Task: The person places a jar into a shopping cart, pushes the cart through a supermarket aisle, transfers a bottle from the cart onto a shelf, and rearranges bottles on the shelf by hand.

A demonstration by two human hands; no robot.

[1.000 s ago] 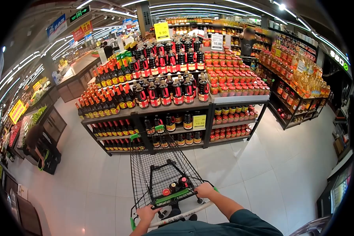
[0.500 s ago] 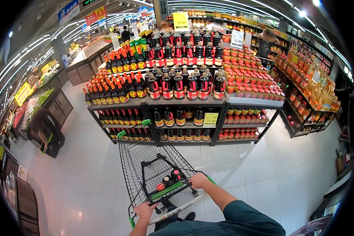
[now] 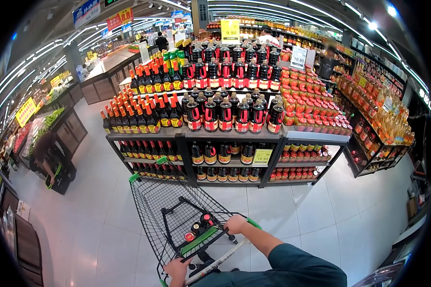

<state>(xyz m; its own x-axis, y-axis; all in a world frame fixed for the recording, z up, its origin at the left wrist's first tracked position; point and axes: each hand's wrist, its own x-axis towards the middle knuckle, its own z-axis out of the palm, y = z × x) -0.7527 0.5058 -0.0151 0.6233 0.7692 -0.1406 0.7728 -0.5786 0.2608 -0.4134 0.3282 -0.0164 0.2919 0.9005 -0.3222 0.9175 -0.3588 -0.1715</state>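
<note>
Both of my hands are closed around the push handle of a black wire shopping cart (image 3: 151, 203) with green trim. My left hand (image 3: 178, 270) grips it near the bottom of the view. My right hand (image 3: 237, 224) holds the other end, close to a green end piece. Inside the basket, near the handle, lie a few dark bottles (image 3: 206, 218), one with a red-and-white top (image 3: 190, 237). The cart points ahead and to the left, its far end in front of the lower shelf of a bottle display.
Ahead stands a tiered display (image 3: 230, 136) of dark sauce bottles and red-lidded jars (image 3: 304, 103). Another shelf of bottles (image 3: 383, 129) is at the right. On the left, a person (image 3: 50, 155) bends over a dark basket (image 3: 62, 179) beside a produce stand (image 3: 64, 126).
The cart's front has swung to the left, and my hands have shifted slightly left and down with it. The display now sits a little lower and looks nearer.
</note>
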